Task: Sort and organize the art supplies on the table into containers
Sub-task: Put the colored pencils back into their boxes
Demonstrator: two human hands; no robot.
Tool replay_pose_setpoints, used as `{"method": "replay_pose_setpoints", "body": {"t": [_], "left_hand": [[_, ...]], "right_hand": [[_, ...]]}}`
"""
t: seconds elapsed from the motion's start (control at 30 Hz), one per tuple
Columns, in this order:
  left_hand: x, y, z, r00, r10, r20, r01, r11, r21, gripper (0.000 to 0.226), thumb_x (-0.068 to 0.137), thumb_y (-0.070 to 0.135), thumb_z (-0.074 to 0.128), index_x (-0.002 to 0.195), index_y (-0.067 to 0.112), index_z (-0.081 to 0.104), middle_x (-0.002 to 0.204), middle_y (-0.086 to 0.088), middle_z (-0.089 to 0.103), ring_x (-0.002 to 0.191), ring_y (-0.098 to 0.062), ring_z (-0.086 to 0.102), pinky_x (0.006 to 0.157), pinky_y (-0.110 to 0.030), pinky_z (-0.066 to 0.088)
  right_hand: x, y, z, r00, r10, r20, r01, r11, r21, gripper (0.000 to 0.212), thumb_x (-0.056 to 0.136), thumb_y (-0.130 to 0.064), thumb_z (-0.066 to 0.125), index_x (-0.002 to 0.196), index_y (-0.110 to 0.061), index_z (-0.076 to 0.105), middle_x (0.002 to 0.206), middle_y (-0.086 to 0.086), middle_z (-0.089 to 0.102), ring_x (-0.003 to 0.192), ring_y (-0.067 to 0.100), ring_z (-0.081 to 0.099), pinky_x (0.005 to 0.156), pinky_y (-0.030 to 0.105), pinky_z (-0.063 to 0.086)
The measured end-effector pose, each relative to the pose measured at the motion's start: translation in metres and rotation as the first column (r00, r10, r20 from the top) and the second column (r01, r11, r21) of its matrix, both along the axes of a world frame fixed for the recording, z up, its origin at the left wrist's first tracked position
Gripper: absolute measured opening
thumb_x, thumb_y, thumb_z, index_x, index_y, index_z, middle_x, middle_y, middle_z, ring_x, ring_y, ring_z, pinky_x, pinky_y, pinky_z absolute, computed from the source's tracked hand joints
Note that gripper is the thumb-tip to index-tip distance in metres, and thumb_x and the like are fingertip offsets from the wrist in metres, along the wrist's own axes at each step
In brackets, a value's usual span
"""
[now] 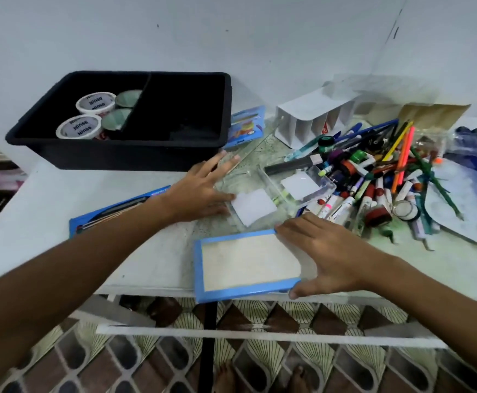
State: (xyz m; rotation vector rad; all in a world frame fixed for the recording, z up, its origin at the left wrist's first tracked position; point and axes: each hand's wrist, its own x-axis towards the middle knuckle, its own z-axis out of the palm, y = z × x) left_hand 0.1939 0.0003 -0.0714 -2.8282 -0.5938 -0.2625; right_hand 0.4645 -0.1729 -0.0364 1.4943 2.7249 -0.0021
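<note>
A blue-edged flat box (243, 265) lies at the table's front edge, slightly overhanging it. My right hand (325, 251) grips its right side, thumb at the front corner, fingers along the far edge. My left hand (203, 191) lies with fingers spread against the left side of a clear plastic container (257, 199) with a white label. A second clear container (302, 182) stands just right of it. A heap of pens, markers and paint tubes (379, 180) covers the right of the table. A black bin (123, 120) at back left holds several paint tubs (95, 103).
A white divided organizer (313, 120) stands behind the heap. A blue brush packet (112, 208) lies under my left forearm. A blue booklet (248, 123) leans beside the bin. A white palette (464, 199) and plastic bags lie at far right. The wall stands close behind.
</note>
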Motion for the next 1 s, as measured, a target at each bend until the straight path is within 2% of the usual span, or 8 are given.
{"method": "replay_pose_setpoints", "body": {"t": [0.17, 0.3, 0.43, 0.53, 0.63, 0.77, 0.9, 1.0], "left_hand": [[0.002, -0.011, -0.001, 1.0, 0.013, -0.004, -0.013, 0.999, -0.052, 0.04, 0.092, 0.051, 0.047, 0.102, 0.023, 0.074, 0.154, -0.023, 0.026, 0.143, -0.045, 0.021, 0.099, -0.066, 0.038], [0.0, -0.017, 0.007, 0.999, 0.008, 0.042, -0.005, 0.997, -0.08, 0.031, 0.089, 0.04, 0.057, 0.108, 0.021, 0.072, 0.153, -0.024, 0.03, 0.143, -0.045, 0.021, 0.101, -0.067, 0.037], [-0.006, -0.037, 0.008, 0.978, 0.021, 0.207, 0.007, 0.991, -0.132, 0.025, 0.091, 0.022, 0.059, 0.11, 0.011, 0.071, 0.136, -0.022, 0.051, 0.133, -0.04, 0.042, 0.097, -0.057, 0.045], [-0.011, -0.065, 0.01, 0.955, -0.014, 0.296, 0.079, 0.975, -0.209, 0.038, 0.09, 0.04, 0.059, 0.106, 0.007, 0.07, 0.116, -0.017, 0.062, 0.11, -0.029, 0.056, 0.087, -0.044, 0.049], [-0.019, -0.086, 0.004, 0.96, -0.048, 0.277, 0.125, 0.955, -0.269, 0.063, 0.082, 0.063, 0.06, 0.105, 0.005, 0.069, 0.105, -0.014, 0.064, 0.095, -0.024, 0.059, 0.077, -0.035, 0.051], [-0.036, -0.094, -0.007, 0.988, -0.026, 0.155, 0.079, 0.933, -0.351, 0.087, 0.067, 0.08, 0.06, 0.114, 0.007, 0.066, 0.115, -0.008, 0.062, 0.101, -0.023, 0.058, 0.082, -0.036, 0.051], [-0.054, -0.094, -0.012, 0.994, -0.012, 0.106, 0.046, 0.946, -0.322, 0.081, 0.071, 0.075, 0.064, 0.117, 0.009, 0.066, 0.117, -0.007, 0.061, 0.105, -0.021, 0.056, 0.086, -0.036, 0.051], [-0.064, -0.094, -0.012, 0.995, 0.0, 0.103, 0.032, 0.953, -0.301, 0.077, 0.072, 0.073, 0.064, 0.115, 0.009, 0.067, 0.117, -0.008, 0.061, 0.105, -0.021, 0.055, 0.087, -0.034, 0.05]], "right_hand": [[-0.001, -0.002, -0.012, 0.999, -0.004, 0.049, 0.004, 1.0, 0.0, 0.107, 0.069, -0.088, 0.039, 0.137, -0.006, 0.048, 0.126, 0.012, 0.059, 0.11, 0.028, 0.058, 0.088, 0.04, 0.053], [-0.002, -0.005, -0.02, 0.997, -0.017, 0.079, 0.015, 1.0, 0.027, 0.106, 0.065, -0.088, 0.043, 0.132, -0.006, 0.053, 0.121, 0.01, 0.062, 0.104, 0.027, 0.061, 0.084, 0.039, 0.054], [-0.004, -0.006, -0.025, 0.996, -0.042, 0.078, 0.038, 0.998, 0.042, 0.108, 0.062, -0.09, 0.042, 0.131, -0.008, 0.054, 0.12, 0.008, 0.062, 0.104, 0.028, 0.059, 0.084, 0.041, 0.051], [-0.007, -0.007, -0.027, 0.994, -0.067, 0.081, 0.063, 0.997, 0.046, 0.11, 0.059, -0.092, 0.041, 0.13, -0.009, 0.055, 0.121, 0.008, 0.06, 0.105, 0.028, 0.056, 0.084, 0.042, 0.047], [-0.011, -0.007, -0.028, 0.994, -0.087, 0.066, 0.084, 0.996, 0.036, 0.111, 0.058, -0.093, 0.04, 0.128, -0.009, 0.056, 0.119, 0.008, 0.057, 0.104, 0.027, 0.055, 0.083, 0.043, 0.048], [-0.021, -0.006, -0.031, 0.993, -0.103, 0.049, 0.101, 0.994, 0.035, 0.112, 0.058, -0.095, 0.038, 0.125, -0.008, 0.057, 0.115, 0.008, 0.056, 0.101, 0.027, 0.054, 0.082, 0.044, 0.049], [-0.038, -0.006, -0.031, 0.994, -0.101, 0.039, 0.1, 0.995, 0.021, 0.11, 0.059, -0.095, 0.035, 0.12, -0.008, 0.061, 0.113, 0.008, 0.06, 0.1, 0.027, 0.056, 0.081, 0.044, 0.051], [-0.045, -0.006, -0.027, 0.985, -0.103, -0.14, 0.109, 0.993, 0.035, 0.091, 0.074, -0.088, 0.034, 0.119, -0.015, 0.065, 0.114, 0.004, 0.061, 0.103, 0.024, 0.056, 0.084, 0.042, 0.046]]}}
